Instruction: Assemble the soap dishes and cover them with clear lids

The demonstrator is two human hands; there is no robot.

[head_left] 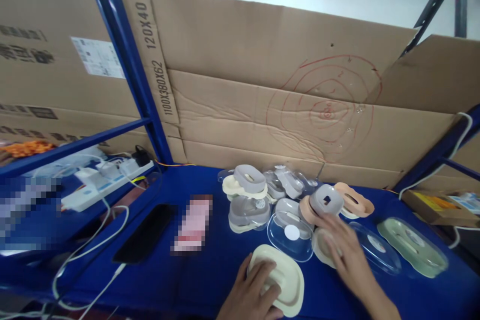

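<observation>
A cream tray [288, 280], oval with a raised rim and a shallow slot along its middle, lies flat just in front of the clear lid [290, 235]. The left hand [255, 290] rests on the tray's left half, fingers curled over the top. Just right of the clear lid, a beige dish [318, 247] lies flat, largely covered by the right hand [343, 252]. Behind the lid's right end a grey ring [326, 200] stands tilted, near the outstretched fingertips.
</observation>
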